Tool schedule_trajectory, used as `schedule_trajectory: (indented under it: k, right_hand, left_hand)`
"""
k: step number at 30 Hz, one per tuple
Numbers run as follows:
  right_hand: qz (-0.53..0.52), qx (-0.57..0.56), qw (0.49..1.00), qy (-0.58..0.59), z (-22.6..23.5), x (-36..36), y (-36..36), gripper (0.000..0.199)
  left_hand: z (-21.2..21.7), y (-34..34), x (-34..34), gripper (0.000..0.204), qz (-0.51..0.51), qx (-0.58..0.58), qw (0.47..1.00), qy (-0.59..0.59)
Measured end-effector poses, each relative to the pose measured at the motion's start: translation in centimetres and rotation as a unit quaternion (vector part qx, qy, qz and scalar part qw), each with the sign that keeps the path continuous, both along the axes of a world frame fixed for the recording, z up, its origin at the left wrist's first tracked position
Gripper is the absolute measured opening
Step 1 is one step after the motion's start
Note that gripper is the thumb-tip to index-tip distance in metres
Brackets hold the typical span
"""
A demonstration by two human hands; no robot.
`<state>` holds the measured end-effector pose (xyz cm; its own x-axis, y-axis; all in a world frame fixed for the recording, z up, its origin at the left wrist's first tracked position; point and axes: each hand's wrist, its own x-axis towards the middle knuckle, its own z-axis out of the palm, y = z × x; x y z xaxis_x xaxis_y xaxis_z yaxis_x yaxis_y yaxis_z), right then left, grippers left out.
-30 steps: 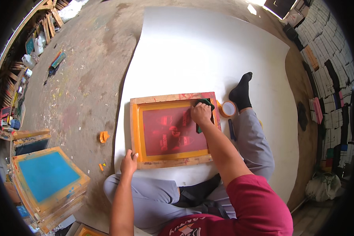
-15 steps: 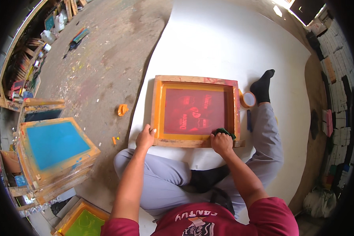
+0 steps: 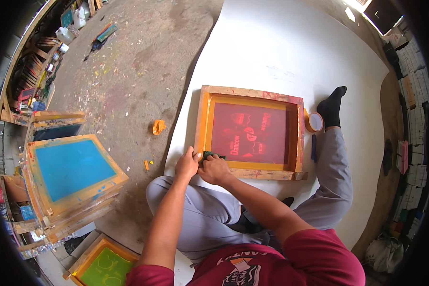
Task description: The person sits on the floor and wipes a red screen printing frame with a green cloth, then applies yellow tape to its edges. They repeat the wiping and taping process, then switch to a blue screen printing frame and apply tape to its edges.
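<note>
A wooden-framed printing screen [image 3: 252, 93] lies on a white sheet in front of my folded legs. Its dark red mesh [image 3: 224, 121] carries brighter red shapes and lettering, bordered by orange-brown tape. My left hand [image 3: 187, 163] grips the frame's near left corner, thumb on top of the wood. Beside it, my right hand [image 3: 215, 170] is closed on a dark green cloth [image 3: 213, 156]. The cloth presses against the inner near-left corner of the screen. My right forearm crosses in front of the near rail.
A roll of tape [image 3: 314, 122] and a dark blue strip [image 3: 313, 148] lie between the screen and my leg. The white sheet [image 3: 281, 52] extends away. Stacked frames with a blue screen [image 3: 74, 167] stand left; a green screen [image 3: 107, 269] lies nearer. Crumpled orange tape [image 3: 158, 127] sits on the floor.
My right hand has slid with the cloth from the screen's near right corner to its near left corner, beside my left hand. My left hand keeps its corner; the whole view has shifted slightly.
</note>
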<state>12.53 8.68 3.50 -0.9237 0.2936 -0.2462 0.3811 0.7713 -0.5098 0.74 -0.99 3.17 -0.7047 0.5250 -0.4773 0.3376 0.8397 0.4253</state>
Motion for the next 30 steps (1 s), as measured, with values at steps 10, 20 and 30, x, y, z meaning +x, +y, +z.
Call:
schedule_trajectory:
  k: [10,20,30]
  right_hand:
    - [0.02,-0.07,0.997,-0.023,-1.2,2.5,3.2,0.034]
    - [-0.026,0.032,0.997,0.063,-3.3,-3.6,6.5,0.015]
    - [-0.172,0.176,0.964,0.099,-5.5,-14.3,16.2,0.02]
  left_hand:
    - [-0.7,-0.3,-0.4,0.034,0.0,0.014,1.0,-0.001]
    - [0.0,-0.6,-0.2,0.033,0.002,0.035,0.999,-0.002]
    - [-0.2,-0.9,0.1,0.032,0.007,0.072,0.997,0.006]
